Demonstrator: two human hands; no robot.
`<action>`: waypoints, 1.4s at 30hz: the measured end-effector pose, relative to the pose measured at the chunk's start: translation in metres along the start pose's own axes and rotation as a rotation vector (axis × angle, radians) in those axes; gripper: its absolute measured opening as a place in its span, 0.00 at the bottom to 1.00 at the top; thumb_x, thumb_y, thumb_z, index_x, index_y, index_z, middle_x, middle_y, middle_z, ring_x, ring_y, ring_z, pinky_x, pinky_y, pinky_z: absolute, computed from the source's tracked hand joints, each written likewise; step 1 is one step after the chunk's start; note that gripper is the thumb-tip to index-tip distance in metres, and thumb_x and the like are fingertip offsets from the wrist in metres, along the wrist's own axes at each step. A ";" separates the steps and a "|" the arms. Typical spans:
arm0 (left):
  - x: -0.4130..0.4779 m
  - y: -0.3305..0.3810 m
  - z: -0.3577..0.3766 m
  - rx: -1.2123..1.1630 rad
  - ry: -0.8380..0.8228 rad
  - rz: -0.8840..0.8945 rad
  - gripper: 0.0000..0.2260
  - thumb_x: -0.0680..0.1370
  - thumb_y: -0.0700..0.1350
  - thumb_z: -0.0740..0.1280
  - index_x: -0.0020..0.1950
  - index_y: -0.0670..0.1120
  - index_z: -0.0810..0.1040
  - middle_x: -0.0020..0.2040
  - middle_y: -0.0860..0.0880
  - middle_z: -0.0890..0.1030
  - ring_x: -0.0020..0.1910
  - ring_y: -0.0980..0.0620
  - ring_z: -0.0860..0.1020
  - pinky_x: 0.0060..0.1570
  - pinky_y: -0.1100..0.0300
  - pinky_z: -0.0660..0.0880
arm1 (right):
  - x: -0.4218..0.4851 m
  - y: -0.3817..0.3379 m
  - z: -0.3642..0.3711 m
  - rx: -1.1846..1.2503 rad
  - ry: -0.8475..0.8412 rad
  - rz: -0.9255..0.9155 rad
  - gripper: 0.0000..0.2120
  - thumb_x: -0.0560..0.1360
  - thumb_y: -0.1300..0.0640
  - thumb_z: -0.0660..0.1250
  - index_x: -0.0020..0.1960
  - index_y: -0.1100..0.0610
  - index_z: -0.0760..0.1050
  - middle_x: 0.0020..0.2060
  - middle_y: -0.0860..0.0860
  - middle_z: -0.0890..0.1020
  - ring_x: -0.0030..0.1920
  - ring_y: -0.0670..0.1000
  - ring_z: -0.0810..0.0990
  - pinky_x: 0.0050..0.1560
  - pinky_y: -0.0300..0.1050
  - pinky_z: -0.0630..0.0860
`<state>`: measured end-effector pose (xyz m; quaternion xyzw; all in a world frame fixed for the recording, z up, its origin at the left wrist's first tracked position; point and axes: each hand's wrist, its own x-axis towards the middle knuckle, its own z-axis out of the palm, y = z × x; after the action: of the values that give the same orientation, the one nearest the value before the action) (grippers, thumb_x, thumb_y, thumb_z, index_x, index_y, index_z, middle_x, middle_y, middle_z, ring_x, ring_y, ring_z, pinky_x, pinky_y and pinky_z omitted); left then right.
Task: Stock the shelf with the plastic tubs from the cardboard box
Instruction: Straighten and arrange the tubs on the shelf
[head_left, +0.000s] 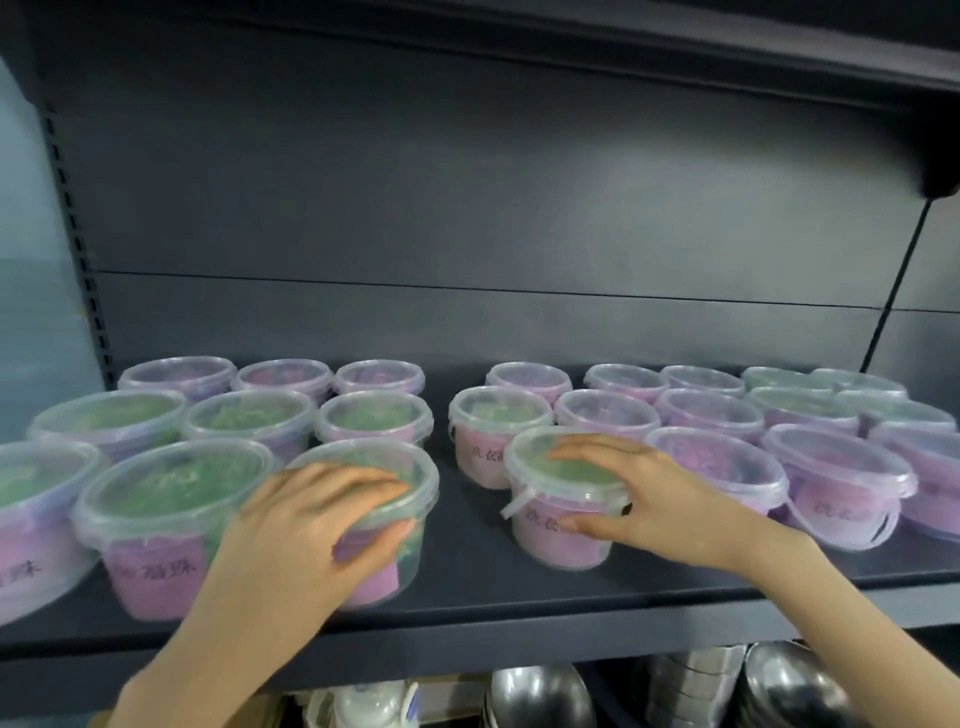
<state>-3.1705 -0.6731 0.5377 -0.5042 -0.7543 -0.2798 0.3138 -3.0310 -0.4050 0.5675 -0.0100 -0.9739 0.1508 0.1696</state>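
Our left hand grips a clear, round plastic tub of green and pink filling at the front of the left cluster on the dark grey metal shelf. Its fingers curl over the lid, with the thumb on the wall. Our right hand clasps a second clear tub (front of the right cluster, standing on the shelf), fingers spread across its lid, thumb under the rim.

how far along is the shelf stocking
Done: rows of lidded tubs stand on both sides of the shelf. In hand: the left hand grips a green-topped tub at the front, the right hand grips a second tub. Left: a middle gap is unfilled; the box is out of view.
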 end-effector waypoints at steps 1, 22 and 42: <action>-0.001 0.003 0.001 0.017 0.026 -0.011 0.22 0.77 0.62 0.55 0.49 0.51 0.83 0.48 0.56 0.82 0.49 0.60 0.74 0.50 0.62 0.67 | -0.001 0.003 0.000 0.025 0.006 -0.014 0.28 0.69 0.40 0.69 0.66 0.39 0.66 0.66 0.33 0.68 0.67 0.31 0.61 0.67 0.28 0.57; 0.013 0.026 -0.002 0.104 -0.038 -0.027 0.19 0.75 0.61 0.57 0.53 0.53 0.81 0.51 0.59 0.80 0.51 0.62 0.72 0.51 0.65 0.63 | 0.038 -0.011 -0.015 0.227 -0.199 -0.207 0.24 0.69 0.36 0.63 0.63 0.43 0.72 0.65 0.37 0.70 0.67 0.34 0.64 0.67 0.33 0.61; 0.034 0.038 0.021 0.051 -0.094 0.050 0.22 0.73 0.66 0.56 0.50 0.57 0.83 0.47 0.63 0.82 0.51 0.65 0.72 0.34 0.68 0.73 | 0.122 0.002 -0.012 0.077 -0.414 0.186 0.26 0.74 0.37 0.61 0.69 0.45 0.67 0.71 0.42 0.65 0.70 0.46 0.62 0.60 0.35 0.56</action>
<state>-3.1488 -0.6252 0.5537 -0.5274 -0.7622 -0.2286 0.2978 -3.1420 -0.3906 0.6171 -0.0619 -0.9763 0.2014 -0.0483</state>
